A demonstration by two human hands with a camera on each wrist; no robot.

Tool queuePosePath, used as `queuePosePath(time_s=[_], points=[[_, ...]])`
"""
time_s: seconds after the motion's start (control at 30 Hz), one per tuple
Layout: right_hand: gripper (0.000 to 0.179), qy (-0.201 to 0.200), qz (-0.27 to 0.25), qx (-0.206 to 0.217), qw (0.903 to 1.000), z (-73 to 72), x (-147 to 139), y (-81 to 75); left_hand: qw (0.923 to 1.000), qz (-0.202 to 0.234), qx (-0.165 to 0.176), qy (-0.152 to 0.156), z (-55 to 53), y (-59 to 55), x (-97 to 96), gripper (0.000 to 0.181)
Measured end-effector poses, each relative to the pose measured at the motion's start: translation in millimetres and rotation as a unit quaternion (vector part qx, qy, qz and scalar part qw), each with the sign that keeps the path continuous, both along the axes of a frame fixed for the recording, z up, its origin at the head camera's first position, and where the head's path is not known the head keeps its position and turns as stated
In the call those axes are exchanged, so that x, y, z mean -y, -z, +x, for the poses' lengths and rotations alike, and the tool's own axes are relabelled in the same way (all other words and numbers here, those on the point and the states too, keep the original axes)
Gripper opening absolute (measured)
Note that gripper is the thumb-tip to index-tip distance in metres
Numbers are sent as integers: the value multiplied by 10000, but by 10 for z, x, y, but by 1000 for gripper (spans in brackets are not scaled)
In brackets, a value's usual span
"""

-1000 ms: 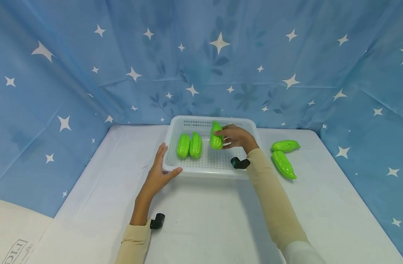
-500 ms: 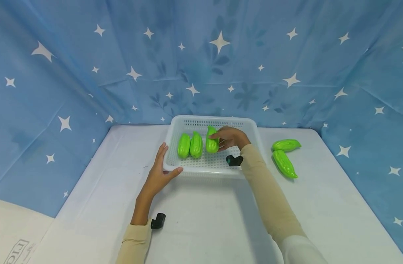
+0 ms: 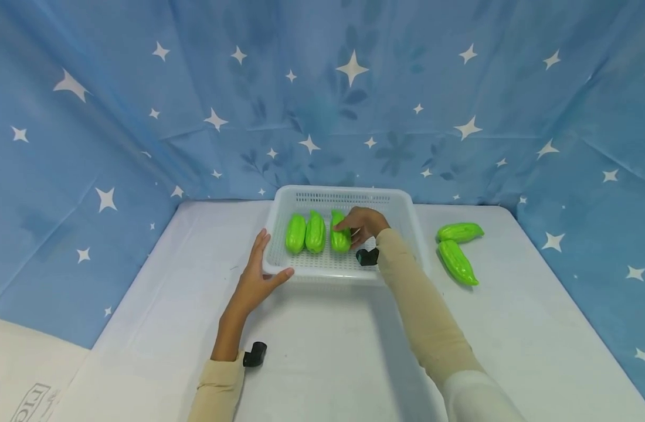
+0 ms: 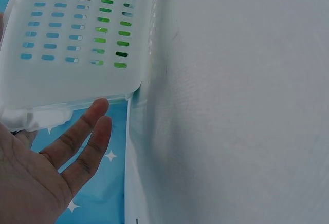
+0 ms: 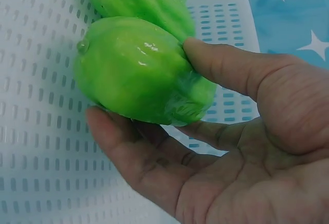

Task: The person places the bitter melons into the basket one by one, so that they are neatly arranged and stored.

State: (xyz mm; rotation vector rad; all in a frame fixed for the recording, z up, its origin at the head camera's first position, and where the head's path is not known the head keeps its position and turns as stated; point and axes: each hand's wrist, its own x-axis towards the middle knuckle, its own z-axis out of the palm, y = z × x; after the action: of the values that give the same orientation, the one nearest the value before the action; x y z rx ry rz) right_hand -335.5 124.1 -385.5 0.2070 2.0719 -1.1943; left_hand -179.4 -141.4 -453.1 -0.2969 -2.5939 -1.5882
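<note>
My right hand [image 3: 366, 225] pinches a shiny green ridged gourd [image 3: 340, 239] between thumb and fingers, low inside the white plastic basket [image 3: 349, 273]. In the right wrist view the thumb lies on top of this gourd [image 5: 139, 72] and the fingers pass beneath it. Two similar gourds, one at the left [image 3: 296, 233] and one beside it [image 3: 315, 232], lie side by side to its left in the basket. My left hand [image 3: 253, 283] rests at the basket's front left corner, fingers straight along the side and thumb at the front rim. From the left wrist, its fingertips show close by the basket wall [image 4: 77, 82].
Right of the basket, two more green gourds lie on the white-covered table [image 3: 322, 363], one crosswise [image 3: 461, 232] and one slanting [image 3: 457, 262]. A blue curtain [image 3: 322, 105] with white stars hangs behind and along both sides.
My right hand has moved left and down into the basket with the gourd, bringing it nearer the other two. The left hand has stayed at the basket corner.
</note>
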Motion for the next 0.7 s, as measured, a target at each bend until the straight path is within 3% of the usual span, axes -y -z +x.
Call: queuePosePath(time_s=[0.13, 0.23, 0.7], points=[[49, -140, 420, -186, 9988, 11, -2, 32, 10000, 10, -10, -22, 5, 14, -3, 98], [45, -193, 591, -276, 9977, 11, -2, 43, 10000, -10, -30, -26, 1, 9, -2, 98], [71, -115, 145, 101, 9998, -55, 76, 143, 10000, 5, -43, -10, -13, 11, 3, 98]])
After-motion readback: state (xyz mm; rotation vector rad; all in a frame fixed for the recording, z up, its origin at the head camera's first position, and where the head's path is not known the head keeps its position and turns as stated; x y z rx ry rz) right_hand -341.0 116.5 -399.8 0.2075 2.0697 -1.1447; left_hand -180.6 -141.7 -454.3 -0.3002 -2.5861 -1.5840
